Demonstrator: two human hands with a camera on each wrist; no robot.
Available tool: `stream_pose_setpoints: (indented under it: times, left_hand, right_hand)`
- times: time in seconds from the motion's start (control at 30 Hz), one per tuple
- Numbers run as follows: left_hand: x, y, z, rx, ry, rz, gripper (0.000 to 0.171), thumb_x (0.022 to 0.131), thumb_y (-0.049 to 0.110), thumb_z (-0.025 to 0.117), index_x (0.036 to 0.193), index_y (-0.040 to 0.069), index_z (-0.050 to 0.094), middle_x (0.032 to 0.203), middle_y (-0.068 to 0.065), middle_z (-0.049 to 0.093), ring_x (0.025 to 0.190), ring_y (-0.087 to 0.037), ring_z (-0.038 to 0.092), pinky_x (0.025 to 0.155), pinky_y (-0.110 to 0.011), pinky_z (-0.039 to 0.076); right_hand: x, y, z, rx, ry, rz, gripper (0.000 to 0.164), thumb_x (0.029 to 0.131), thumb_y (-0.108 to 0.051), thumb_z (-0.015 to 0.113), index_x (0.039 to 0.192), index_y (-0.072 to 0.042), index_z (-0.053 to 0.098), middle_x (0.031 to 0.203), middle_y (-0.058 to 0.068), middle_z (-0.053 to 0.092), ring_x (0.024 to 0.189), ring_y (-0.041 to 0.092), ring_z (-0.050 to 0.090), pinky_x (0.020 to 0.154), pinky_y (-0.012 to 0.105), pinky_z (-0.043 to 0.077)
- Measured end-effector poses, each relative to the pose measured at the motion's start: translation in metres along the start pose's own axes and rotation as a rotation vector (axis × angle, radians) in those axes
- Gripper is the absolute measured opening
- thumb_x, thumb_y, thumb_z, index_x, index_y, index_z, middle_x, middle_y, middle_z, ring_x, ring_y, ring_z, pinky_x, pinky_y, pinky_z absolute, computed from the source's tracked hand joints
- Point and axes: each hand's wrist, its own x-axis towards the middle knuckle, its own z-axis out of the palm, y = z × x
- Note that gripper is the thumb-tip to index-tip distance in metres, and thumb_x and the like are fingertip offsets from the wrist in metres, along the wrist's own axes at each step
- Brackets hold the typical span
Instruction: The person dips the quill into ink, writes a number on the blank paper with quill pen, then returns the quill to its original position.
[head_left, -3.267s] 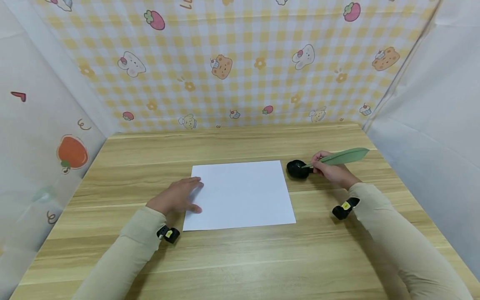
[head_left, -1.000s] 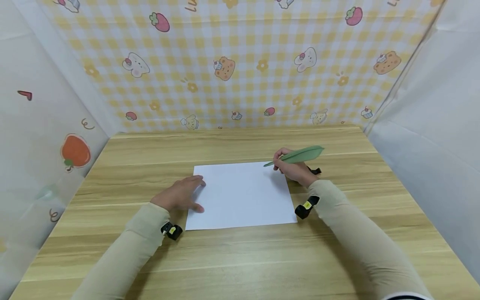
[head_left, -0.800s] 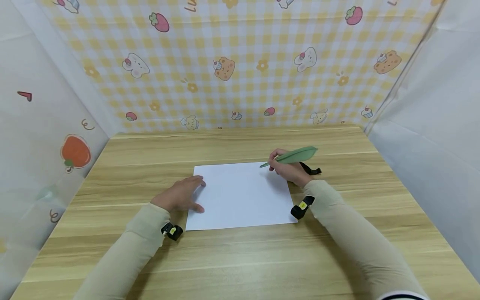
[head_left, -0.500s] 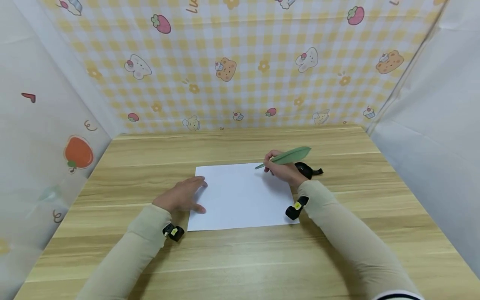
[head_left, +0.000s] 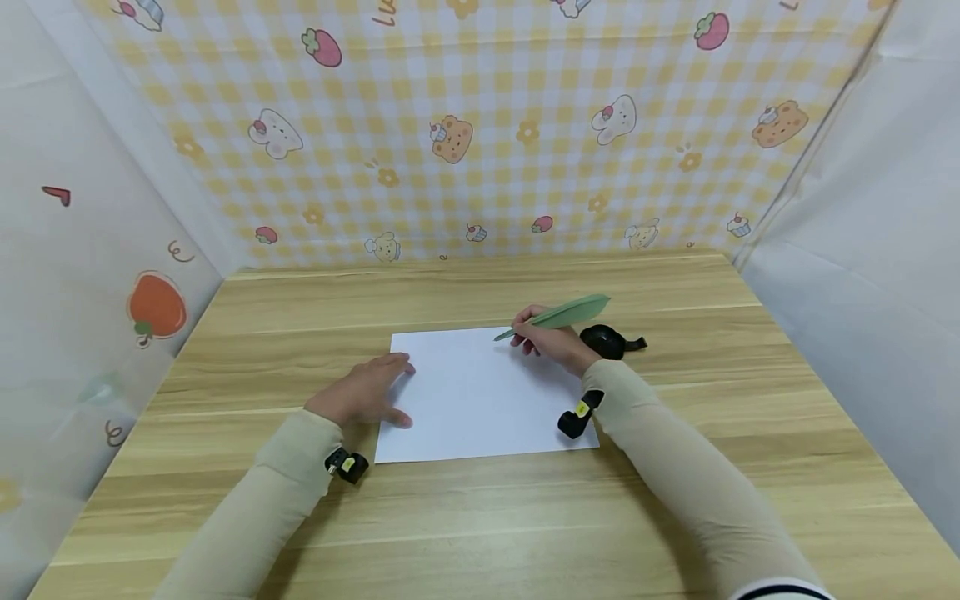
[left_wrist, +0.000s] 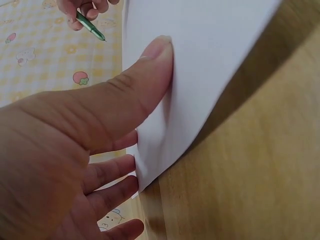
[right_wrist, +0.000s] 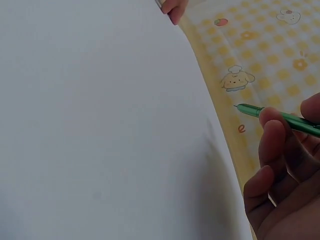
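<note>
A white sheet of paper (head_left: pixel 480 400) lies on the wooden table. My left hand (head_left: pixel 363 390) rests on its left edge, thumb and fingers spread; in the left wrist view the thumb lies over the paper (left_wrist: pixel 200 60), which bends upward near its edge. My right hand (head_left: pixel 547 340) pinches a green pen (head_left: pixel 573 312) shaped like a feather or leaf, its tip slanting down toward the paper's upper part. In the right wrist view the slim metallic-green pen (right_wrist: pixel 250 110) shows its fine point; whether it touches the paper I cannot tell.
Just right of the paper, behind my right wrist, sits a small round black object (head_left: pixel 603 342) with a short handle. The table (head_left: pixel 465 525) meets a yellow checked cloth (head_left: pixel 487 183) at the back and white sheets at both sides.
My right hand has carried the pen leftward from the black object to above the paper, and it keeps drifting left near the top edge. My left hand stays put.
</note>
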Motion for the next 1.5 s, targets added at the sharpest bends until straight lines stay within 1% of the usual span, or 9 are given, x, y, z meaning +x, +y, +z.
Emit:
stream_pose_setpoints:
  times: [0.23, 0.33, 0.53, 0.67, 0.83, 0.97, 1.2, 1.3, 1.5]
  left_hand:
    - [-0.002, 0.001, 0.000, -0.007, -0.009, -0.015, 0.077, 0.073, 0.032, 0.085, 0.135, 0.002, 0.050, 0.153, -0.022, 0.030, 0.139, -0.042, 0.027, 0.110, -0.059, 0.024]
    - [-0.002, 0.002, 0.000, 0.001, -0.006, -0.005, 0.077, 0.073, 0.032, 0.085, 0.134, 0.001, 0.050, 0.152, -0.023, 0.031, 0.139, -0.042, 0.028, 0.110, -0.059, 0.025]
    - [-0.002, 0.003, -0.002, 0.003, -0.010, -0.014, 0.077, 0.073, 0.032, 0.085, 0.134, 0.001, 0.051, 0.152, -0.023, 0.031, 0.139, -0.042, 0.028, 0.110, -0.058, 0.025]
    - [-0.002, 0.002, -0.003, 0.008, -0.010, -0.017, 0.077, 0.073, 0.033, 0.085, 0.133, 0.002, 0.051, 0.152, -0.023, 0.031, 0.138, -0.042, 0.029, 0.110, -0.058, 0.026]
    - [-0.003, 0.003, -0.003, 0.007, -0.016, -0.019, 0.077, 0.073, 0.033, 0.085, 0.135, 0.001, 0.050, 0.152, -0.022, 0.031, 0.139, -0.042, 0.029, 0.111, -0.057, 0.025]
    - [-0.002, 0.005, -0.004, 0.008, -0.022, -0.022, 0.077, 0.073, 0.033, 0.085, 0.135, 0.002, 0.050, 0.152, -0.022, 0.032, 0.138, -0.041, 0.030, 0.110, -0.057, 0.026]
    - [0.000, 0.004, -0.001, 0.022, -0.019, -0.017, 0.076, 0.074, 0.033, 0.084, 0.134, 0.002, 0.050, 0.152, -0.022, 0.032, 0.139, -0.040, 0.029, 0.110, -0.059, 0.026]
    - [-0.001, 0.005, -0.002, 0.012, -0.020, -0.020, 0.075, 0.074, 0.032, 0.084, 0.134, 0.001, 0.050, 0.152, -0.022, 0.031, 0.139, -0.041, 0.029, 0.110, -0.060, 0.024]
    - [-0.002, 0.007, -0.005, 0.017, -0.028, -0.022, 0.075, 0.075, 0.032, 0.084, 0.134, 0.001, 0.049, 0.152, -0.023, 0.031, 0.139, -0.041, 0.029, 0.110, -0.060, 0.024]
  right_hand:
    - [0.006, 0.001, 0.009, -0.052, -0.006, 0.037, 0.014, 0.099, -0.019, 0.054, 0.103, -0.006, 0.057, 0.089, 0.009, 0.068, 0.071, 0.018, 0.059, 0.059, 0.025, 0.042]
    - [0.008, 0.001, 0.012, -0.087, -0.006, 0.041, 0.015, 0.099, -0.020, 0.054, 0.104, -0.006, 0.058, 0.090, 0.008, 0.068, 0.071, 0.018, 0.058, 0.059, 0.024, 0.041]
    - [0.011, 0.000, 0.019, -0.142, 0.020, 0.051, 0.017, 0.098, -0.022, 0.055, 0.105, -0.009, 0.063, 0.090, 0.006, 0.069, 0.070, 0.016, 0.058, 0.060, 0.025, 0.043]
    - [0.011, -0.002, 0.024, -0.174, 0.032, 0.055, 0.018, 0.097, -0.024, 0.055, 0.104, -0.010, 0.063, 0.091, 0.006, 0.069, 0.072, 0.016, 0.058, 0.060, 0.025, 0.045]
    - [0.012, -0.002, 0.029, -0.189, 0.042, 0.052, 0.018, 0.098, -0.024, 0.054, 0.103, -0.009, 0.063, 0.091, 0.006, 0.069, 0.074, 0.015, 0.058, 0.060, 0.024, 0.046]
    - [0.013, -0.001, 0.031, -0.196, 0.055, 0.051, 0.018, 0.098, -0.024, 0.053, 0.103, -0.010, 0.063, 0.092, 0.005, 0.069, 0.073, 0.015, 0.058, 0.060, 0.024, 0.046]
    - [0.014, 0.001, 0.032, -0.203, 0.077, 0.028, 0.020, 0.099, -0.026, 0.052, 0.104, -0.009, 0.062, 0.094, 0.004, 0.068, 0.080, 0.016, 0.059, 0.065, 0.026, 0.049]
    - [0.014, 0.000, 0.032, -0.212, 0.091, 0.018, 0.021, 0.099, -0.026, 0.052, 0.104, -0.008, 0.062, 0.093, 0.004, 0.068, 0.081, 0.017, 0.059, 0.067, 0.027, 0.048]
    - [0.015, -0.001, 0.035, -0.215, 0.106, -0.006, 0.021, 0.096, -0.021, 0.052, 0.102, -0.004, 0.063, 0.090, 0.007, 0.069, 0.079, 0.017, 0.058, 0.067, 0.026, 0.045]
